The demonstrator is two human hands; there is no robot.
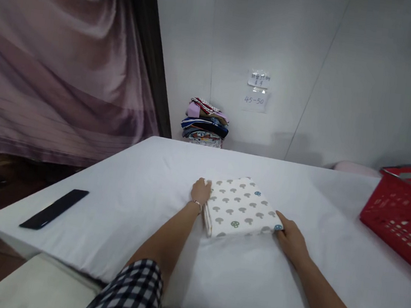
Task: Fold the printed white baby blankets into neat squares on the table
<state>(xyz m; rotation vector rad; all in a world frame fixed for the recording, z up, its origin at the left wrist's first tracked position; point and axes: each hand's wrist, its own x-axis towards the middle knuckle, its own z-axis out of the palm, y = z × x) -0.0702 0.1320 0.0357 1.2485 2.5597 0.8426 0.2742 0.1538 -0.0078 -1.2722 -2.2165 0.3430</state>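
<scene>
A folded white cloth (240, 205) printed with grey mushrooms, plus a few blue and green ones, lies on the white-covered table (141, 191). Its layers show along the left edge. My left hand (201, 191) is at that left edge, with the fingers closed on it and partly hidden. At the opposite side, my right hand (291, 238) pinches the near right corner between thumb and fingers. A thin bracelet circles my left wrist.
A black flat object (55, 209) rests at the table's left. On the right stands a red plastic basket (400, 218). Folded fabrics (206, 124) are stacked beyond the far edge, by the wall. A pink curtain (60, 56) hangs at left.
</scene>
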